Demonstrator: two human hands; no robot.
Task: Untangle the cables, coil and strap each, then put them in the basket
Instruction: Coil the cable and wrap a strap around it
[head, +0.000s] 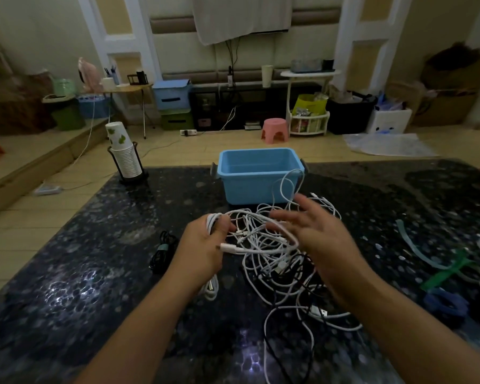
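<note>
A tangle of white and black cables (pixel 272 261) lies on the dark speckled table (pixel 94 286), just in front of the blue basket (pixel 258 176). My left hand (pixel 205 245) grips a partly wound white cable coil (pixel 212 221), thumb pressed over the loops, with a connector sticking out near the palm. My right hand (pixel 316 234) hovers over the tangle with its fingers spread and straight, blurred by motion. One white loop rises against the basket's front wall. A strapped black cable bundle (pixel 162 252) rests to the left of my left hand.
Green and pale straps (pixel 438 267) and a blue strap (pixel 446 303) lie at the table's right side. A rack of stacked paper cups (pixel 124 156) stands at the back left corner. Beyond the table are a pink stool (pixel 275 130), storage boxes and shelves.
</note>
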